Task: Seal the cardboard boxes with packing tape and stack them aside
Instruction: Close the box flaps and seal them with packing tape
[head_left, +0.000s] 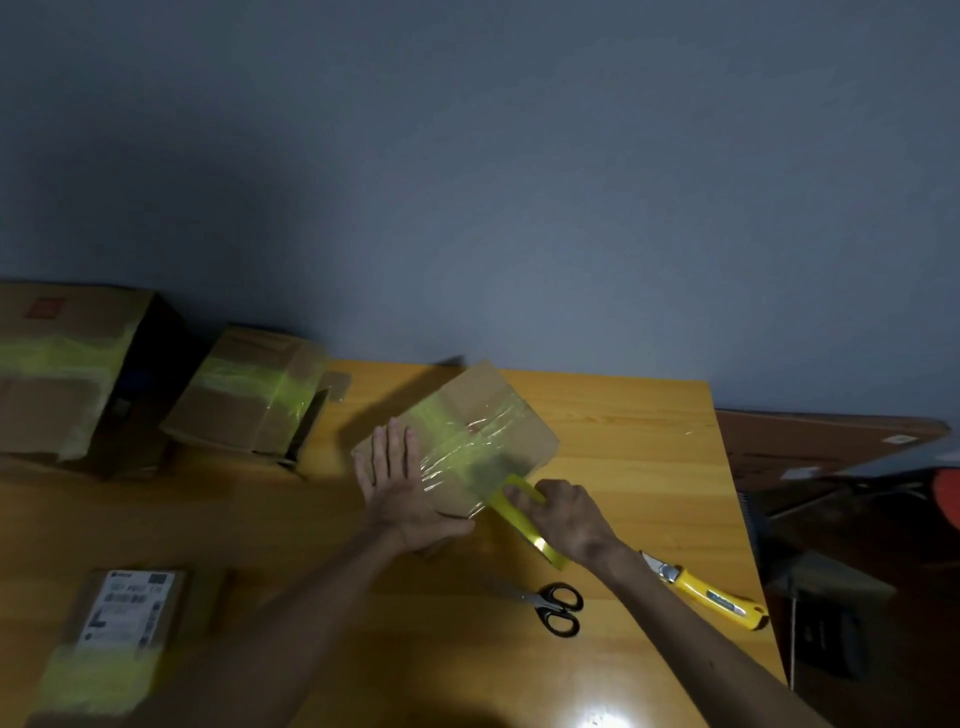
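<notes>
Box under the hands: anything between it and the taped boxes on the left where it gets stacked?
Nothing visible. The table between the box and the nearest taped box is bare. The left hand lies flat on the box; the right hand holds the tape roll. Scissors and utility knife lie on the right.

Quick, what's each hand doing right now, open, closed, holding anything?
Left hand: open, flat, pressing on the cardboard box.
Right hand: closed on the yellow tape roll at the box's near edge.

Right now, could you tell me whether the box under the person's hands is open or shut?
Shut: the box has its top flaps flat under glossy tape, the left hand pressing flat on them.
</notes>
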